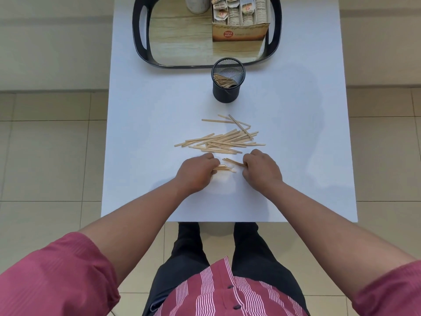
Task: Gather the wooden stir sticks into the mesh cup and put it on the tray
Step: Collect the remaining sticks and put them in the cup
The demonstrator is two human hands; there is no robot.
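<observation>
Several wooden stir sticks [224,140] lie in a loose pile on the white table [141,133], just beyond my hands. My left hand [196,172] is closed on a small bundle of sticks whose tips poke out to the right. My right hand [262,168] grips a few more sticks that point left toward the other hand. The black mesh cup [228,82] stands upright farther back and holds several sticks. Right behind the cup lies the black-rimmed tray [145,58], its wooden floor partly bare.
On the tray stand a cardboard box of tea bags [240,21] at the back right and a pale cylindrical jar [197,4] at the back. Tiled floor surrounds the small table on all sides.
</observation>
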